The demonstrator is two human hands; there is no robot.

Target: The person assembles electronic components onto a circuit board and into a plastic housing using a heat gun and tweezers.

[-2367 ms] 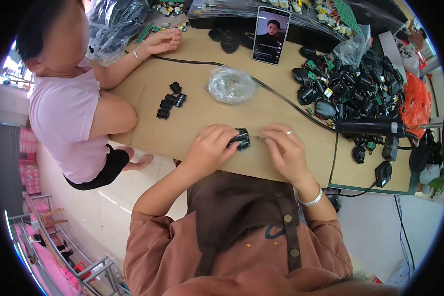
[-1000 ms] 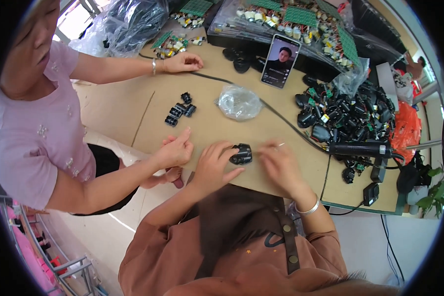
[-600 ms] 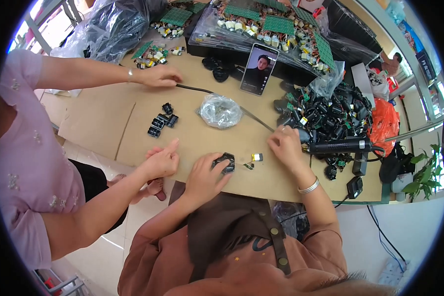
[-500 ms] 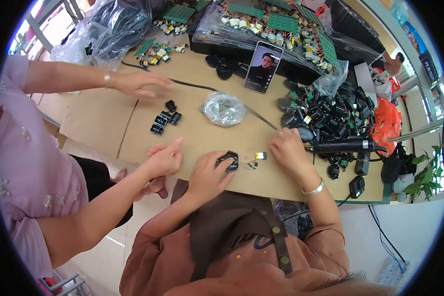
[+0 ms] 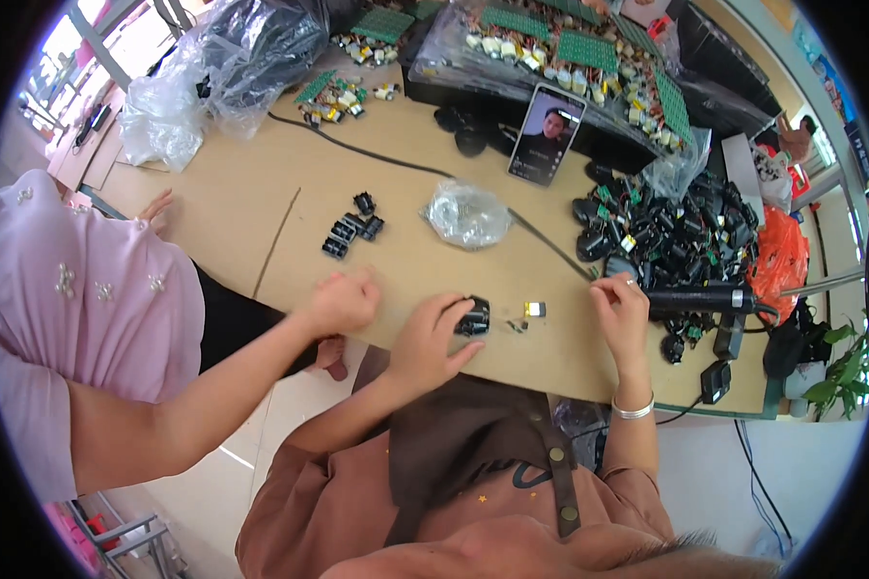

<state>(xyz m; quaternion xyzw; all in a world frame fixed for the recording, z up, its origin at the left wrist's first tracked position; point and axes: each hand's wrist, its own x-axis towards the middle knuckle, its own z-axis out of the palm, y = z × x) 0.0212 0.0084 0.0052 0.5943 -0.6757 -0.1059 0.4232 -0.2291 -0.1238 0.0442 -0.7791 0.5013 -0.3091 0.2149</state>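
The left hand (image 5: 425, 340) is clamped on a black box (image 5: 473, 316) on the tabletop (image 5: 261, 207). The right hand (image 5: 622, 311) reaches toward the black pile (image 5: 681, 241), fingers apart and holding nothing. It looks like picking time; a firm pinch comes next.

tan worktop (image 5: 261, 193) carries a crumpled clear bag (image 5: 466, 214) mid-surface; left of the bag small black parts (image 5: 352, 227), right of it a black component heap (image 5: 661, 232), behind it a propped phone (image 5: 546, 135).
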